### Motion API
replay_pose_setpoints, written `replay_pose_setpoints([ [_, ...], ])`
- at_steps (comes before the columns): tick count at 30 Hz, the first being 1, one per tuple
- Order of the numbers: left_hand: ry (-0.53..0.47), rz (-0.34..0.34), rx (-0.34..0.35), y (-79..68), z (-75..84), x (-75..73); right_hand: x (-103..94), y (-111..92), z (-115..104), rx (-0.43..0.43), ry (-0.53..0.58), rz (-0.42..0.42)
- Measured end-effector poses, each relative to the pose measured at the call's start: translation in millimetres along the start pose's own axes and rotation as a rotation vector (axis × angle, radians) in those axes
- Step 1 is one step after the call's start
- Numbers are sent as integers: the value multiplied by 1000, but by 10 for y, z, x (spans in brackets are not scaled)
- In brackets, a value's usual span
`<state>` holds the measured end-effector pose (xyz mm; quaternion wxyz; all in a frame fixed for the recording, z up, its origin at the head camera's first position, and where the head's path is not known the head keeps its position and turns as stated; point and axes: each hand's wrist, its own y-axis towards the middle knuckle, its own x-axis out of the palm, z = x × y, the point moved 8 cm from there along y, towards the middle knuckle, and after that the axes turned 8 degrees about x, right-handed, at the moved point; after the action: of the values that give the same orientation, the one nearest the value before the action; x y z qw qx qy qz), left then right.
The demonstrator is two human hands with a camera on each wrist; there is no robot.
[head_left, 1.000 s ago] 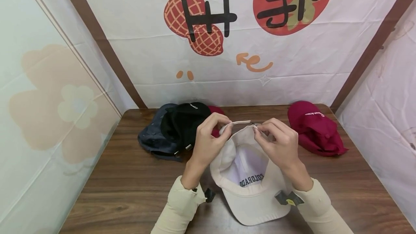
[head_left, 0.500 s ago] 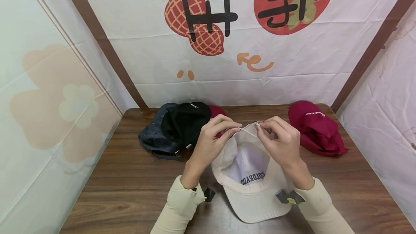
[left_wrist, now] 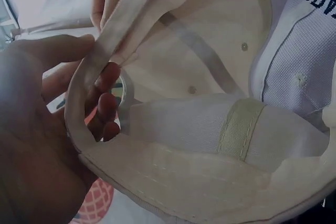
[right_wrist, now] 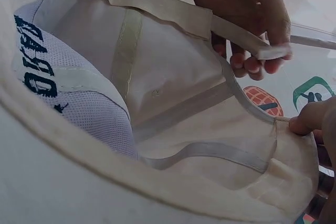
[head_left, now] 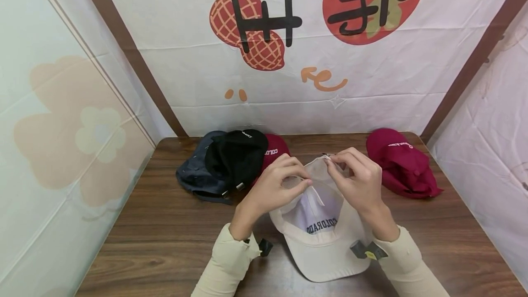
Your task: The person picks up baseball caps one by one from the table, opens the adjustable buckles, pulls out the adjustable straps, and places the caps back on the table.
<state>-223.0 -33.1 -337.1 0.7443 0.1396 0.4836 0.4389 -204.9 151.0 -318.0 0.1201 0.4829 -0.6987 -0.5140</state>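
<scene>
A cream baseball cap sits upside down, brim toward me, with dark COLORADO stitching showing inside. My left hand pinches the cap's back strap between thumb and fingers. The strap's loose end points down into the crown. In the right wrist view, that strap hangs apart from the other side of the back opening. My right hand pinches the cap's opposite back edge. A small dark buckle shows beside its fingertips, partly hidden.
At the back left of the wooden table, a navy cap, a black cap and a dark red cap overlap. Another dark red cap lies at the back right. A printed cloth hangs behind the table.
My left hand has moved slightly down and rotated, carrying the strap from near the right hand down over the crown. The right hand has hardly moved.
</scene>
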Motion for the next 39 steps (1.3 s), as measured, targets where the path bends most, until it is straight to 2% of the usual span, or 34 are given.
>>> replay_pose_setpoints([
  [5,19,-6,-10,0,-17,24,-4,-8,10,0,3,0],
  [15,57,52,-44,23,-17,-11,-19,-5,-10,-3,7,9],
  [19,87,57,-105,30,-38,-4,-22,-2,-21,-2,18,9],
  [25,117,26,-248,12,-121,55,-17,-7,-46,-8,48,-5],
  [29,119,10,-293,17,-150,93,-23,-8,-62,-11,56,-5],
  [33,104,26,-291,20,-155,99,-22,-14,-77,-16,58,-12],
  [39,116,127,-231,28,-129,21,-21,-22,-77,-15,62,-28],
])
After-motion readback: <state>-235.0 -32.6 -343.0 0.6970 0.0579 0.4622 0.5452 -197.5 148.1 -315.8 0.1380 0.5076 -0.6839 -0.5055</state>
